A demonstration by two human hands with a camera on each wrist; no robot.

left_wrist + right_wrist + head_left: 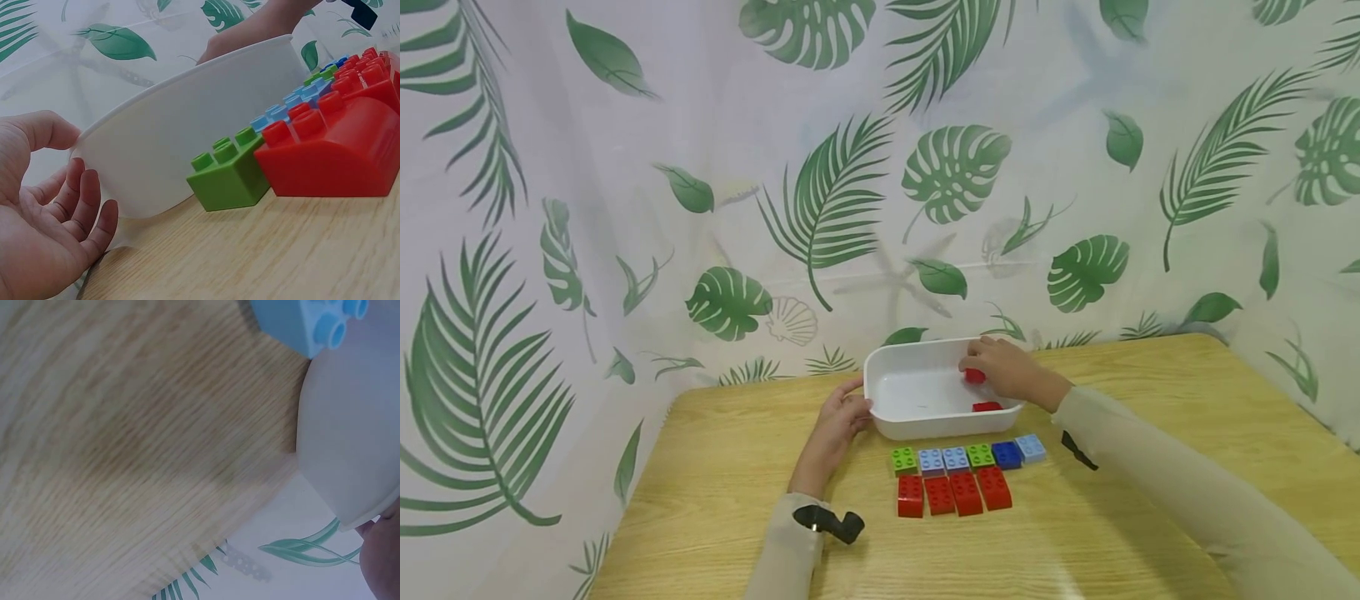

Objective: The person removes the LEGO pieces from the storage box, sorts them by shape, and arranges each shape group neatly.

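Observation:
A white plastic tub [904, 427] stands on the table, near the wall. My left hand [838, 425] is at its left end, with thumb and index fingertip [74, 165] pinching the rim's corner and the other fingers loosely bent beside the outer wall. My right hand [1006, 368] reaches over the right end into the tub and holds a red toy building block [974, 376]. Another red block [987, 407] lies on the tub's floor below it. In the right wrist view, only part of my right hand [382, 553] shows at the rim, and the held block is hidden.
In front of the tub runs a row of green, light blue and dark blue blocks [1006, 455]. Several red blocks [966, 493] with curved ends line up nearer me. Leaf-patterned cloth [820, 208] hangs behind the wooden table [722, 475].

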